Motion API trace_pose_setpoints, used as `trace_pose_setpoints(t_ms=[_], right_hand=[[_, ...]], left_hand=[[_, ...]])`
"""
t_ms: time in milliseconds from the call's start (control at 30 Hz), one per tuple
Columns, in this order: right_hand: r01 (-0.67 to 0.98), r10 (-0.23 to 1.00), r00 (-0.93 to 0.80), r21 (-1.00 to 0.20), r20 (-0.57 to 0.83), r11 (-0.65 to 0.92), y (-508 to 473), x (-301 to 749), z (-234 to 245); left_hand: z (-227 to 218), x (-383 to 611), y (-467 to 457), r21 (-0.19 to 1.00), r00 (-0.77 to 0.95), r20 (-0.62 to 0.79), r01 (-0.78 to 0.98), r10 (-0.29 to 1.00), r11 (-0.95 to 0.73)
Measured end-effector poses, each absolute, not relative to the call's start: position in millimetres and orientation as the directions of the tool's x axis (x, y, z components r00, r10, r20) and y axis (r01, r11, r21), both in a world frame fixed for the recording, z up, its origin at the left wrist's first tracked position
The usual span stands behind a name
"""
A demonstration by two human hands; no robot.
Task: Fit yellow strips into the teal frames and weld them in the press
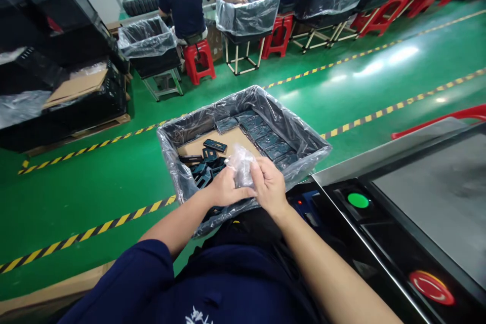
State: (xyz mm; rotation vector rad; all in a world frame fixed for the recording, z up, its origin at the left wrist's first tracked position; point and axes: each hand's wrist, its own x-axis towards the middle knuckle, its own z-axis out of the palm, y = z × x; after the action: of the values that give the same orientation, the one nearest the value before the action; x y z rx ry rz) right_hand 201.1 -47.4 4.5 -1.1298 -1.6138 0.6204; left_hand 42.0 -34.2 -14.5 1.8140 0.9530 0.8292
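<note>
Both my hands meet over the near edge of a plastic-lined bin (299, 134). My left hand (225, 188) and my right hand (269, 184) are closed on a small crumpled clear plastic bag (240, 162) held between them. What the bag contains is hidden. Inside the bin lie several dark flat parts (214, 145) loose on a cardboard sheet (235, 137), and a row of bagged parts (266, 139) is stacked along the right side.
A machine with a green button (358, 200) and a red button (431, 286) stands at my right. Two other people sit on red stools (199, 58) at the back beside more lined bins (247, 15). Black crates (68, 96) are stacked at left. The floor is green with yellow-black tape.
</note>
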Motion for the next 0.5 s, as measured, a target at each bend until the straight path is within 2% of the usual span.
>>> trace_pose_setpoints(t_ms=[167,267,333,400,500], right_hand=[[0.363,0.939,0.143,-0.9,0.311,0.243,-48.5,208.8,-18.4],[0.385,0.904,0.27,-0.898,0.33,0.213,-49.2,212.9,-32.3],[0.368,0.885,0.297,-0.899,0.357,0.239,-49.3,215.3,-38.0],[0.308,0.919,0.252,-0.925,0.305,0.223,-49.1,217.8,-41.4],[0.206,0.968,0.196,-0.972,0.154,0.113,-46.5,222.1,-45.9]], left_hand=[[-29.3,64.4,-38.4,0.943,0.57,0.161,0.152,0.806,-0.296],[-40.1,82.8,-43.7,0.985,0.557,0.15,-0.01,0.817,-0.174],[-46.8,96.2,-47.3,0.995,0.515,0.096,-0.057,0.852,-0.077],[-51.4,107.0,-47.8,0.997,0.476,0.062,0.008,0.877,-0.075],[-52.8,115.2,-41.1,0.975,0.509,0.079,0.138,0.857,-0.172]])
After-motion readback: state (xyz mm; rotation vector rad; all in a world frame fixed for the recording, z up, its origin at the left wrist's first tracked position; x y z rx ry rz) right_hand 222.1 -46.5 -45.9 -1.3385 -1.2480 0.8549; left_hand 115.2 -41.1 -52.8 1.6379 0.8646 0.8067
